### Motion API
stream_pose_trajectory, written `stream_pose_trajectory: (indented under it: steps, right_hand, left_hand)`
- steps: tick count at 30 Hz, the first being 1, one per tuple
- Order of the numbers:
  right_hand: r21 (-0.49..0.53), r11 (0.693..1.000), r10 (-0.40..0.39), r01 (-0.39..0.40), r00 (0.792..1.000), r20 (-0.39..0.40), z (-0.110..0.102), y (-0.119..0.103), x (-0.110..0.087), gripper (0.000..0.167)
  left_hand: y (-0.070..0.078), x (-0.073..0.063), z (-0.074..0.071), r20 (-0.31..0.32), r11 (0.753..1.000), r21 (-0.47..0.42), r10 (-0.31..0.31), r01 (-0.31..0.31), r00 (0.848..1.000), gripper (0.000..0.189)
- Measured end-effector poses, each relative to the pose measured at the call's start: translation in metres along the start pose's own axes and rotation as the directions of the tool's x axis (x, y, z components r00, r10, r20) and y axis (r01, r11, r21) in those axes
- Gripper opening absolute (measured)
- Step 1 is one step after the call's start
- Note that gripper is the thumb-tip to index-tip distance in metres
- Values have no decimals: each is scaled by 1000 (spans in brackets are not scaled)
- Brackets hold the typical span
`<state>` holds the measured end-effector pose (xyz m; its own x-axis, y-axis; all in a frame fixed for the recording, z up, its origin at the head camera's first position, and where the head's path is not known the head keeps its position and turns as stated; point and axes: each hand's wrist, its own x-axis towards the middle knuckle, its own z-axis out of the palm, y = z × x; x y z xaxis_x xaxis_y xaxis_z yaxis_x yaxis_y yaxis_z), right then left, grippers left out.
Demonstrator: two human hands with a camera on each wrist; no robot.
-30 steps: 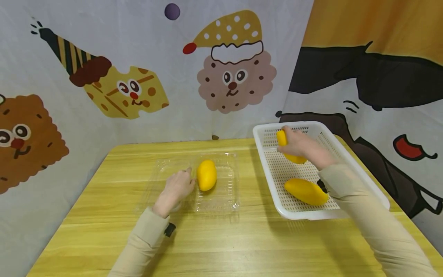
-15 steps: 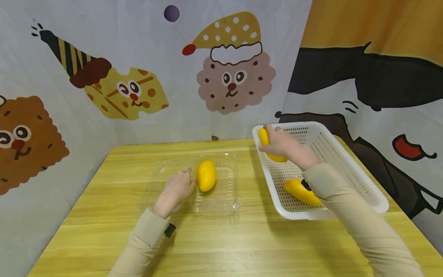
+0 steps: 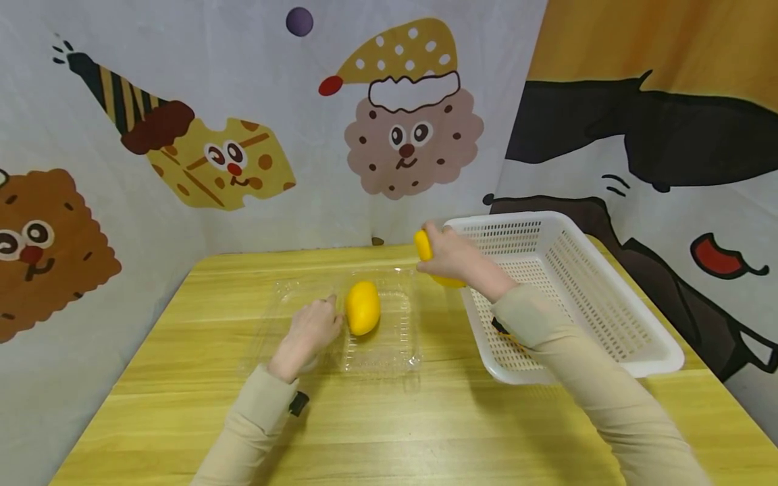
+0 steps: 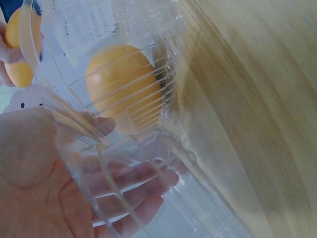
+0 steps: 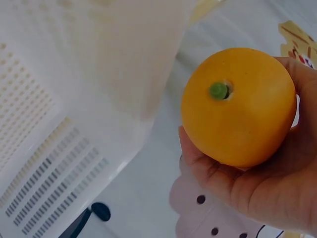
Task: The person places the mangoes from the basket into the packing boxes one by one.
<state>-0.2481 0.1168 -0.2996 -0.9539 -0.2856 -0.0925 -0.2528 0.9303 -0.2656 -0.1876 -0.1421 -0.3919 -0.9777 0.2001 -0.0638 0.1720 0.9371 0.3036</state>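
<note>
My right hand (image 3: 452,255) grips a yellow mango (image 3: 423,246) just past the left rim of the white basket. In the right wrist view this mango (image 5: 240,109) shows a green stem end, with fingers and thumb around its sides. A second mango (image 3: 362,308) lies in the right half of an opened clear plastic clamshell box (image 3: 398,351). My left hand (image 3: 312,329) rests over the box's left half, beside that mango. Through the clear plastic, the left wrist view shows the left fingers (image 4: 143,186) loosely extended against it.
The white perforated basket (image 3: 608,297) stands on the right of the wooden table (image 3: 389,432). Another mango inside it is almost wholly covered by the right sleeve (image 3: 571,351). A cartoon-printed cloth (image 3: 243,40) hangs behind the table.
My right hand has carried its mango leftward from inside the basket to beyond its left rim. The sleeve now covers the mango left in the basket. My left hand has stayed put.
</note>
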Motion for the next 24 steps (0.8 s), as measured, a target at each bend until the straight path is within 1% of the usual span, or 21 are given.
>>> stream_pose_trajectory:
  steps: [3,5,14,17,22,24]
  right_hand:
    - [-6,1000,-11,11,1000,5,4,-9,2,79]
    - [-8,1000,-5,5,1000,18,7,-14,3,80]
    - [-13,1000,8,-7,995,99,17,-34,11,86]
    - [-16,1000,15,-13,993,120,19,-40,13,87]
    - [-22,999,41,-39,991,127,26,-46,15,85]
    - [-8,999,53,-52,989,139,30,-48,17,85]
  left_hand:
    - [0,0,-1,7,1000,0,-5,5,1000,53]
    - [1,0,-1,16,1000,-1,-13,13,1000,54]
    - [0,1,0,26,1000,6,-14,14,1000,53]
    - [0,2,0,21,1000,15,-8,8,1000,53]
    - [0,1,0,6,1000,30,4,-5,1000,52]
    - [1,1,0,0,999,34,8,-8,1000,52]
